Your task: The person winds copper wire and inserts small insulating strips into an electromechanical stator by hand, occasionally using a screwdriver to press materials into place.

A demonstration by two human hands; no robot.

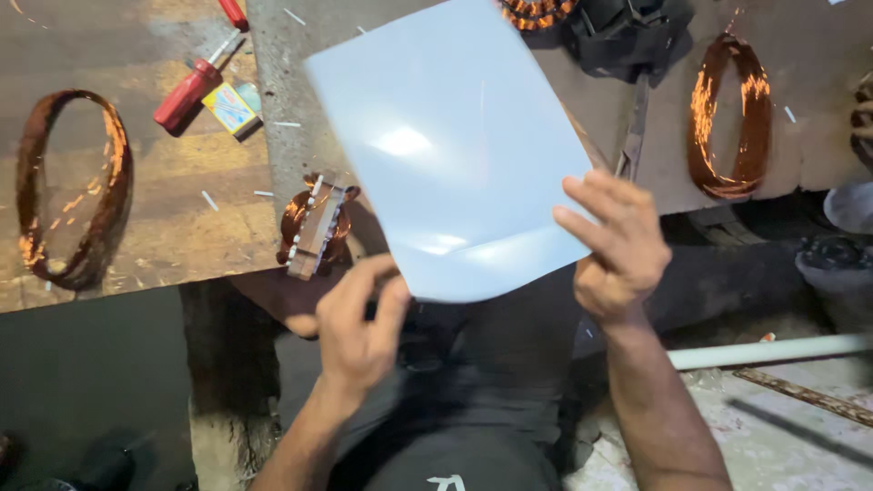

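A glossy pale blue sheet (446, 145) is held up over the workbench, slightly bent along its lower part. My right hand (614, 250) grips its lower right edge, fingers curled over the front. My left hand (359, 327) pinches the sheet's lower left corner from below. Just left of the sheet, a small copper wire coil on a wooden former (314, 227) rests at the bench edge.
A large copper coil (68, 186) lies on the wooden board at left, another copper coil (727, 118) at right. A red-handled screwdriver (191, 86) and a small yellow box (232, 109) lie at the back left. A white pipe (773, 350) lies on the floor at right.
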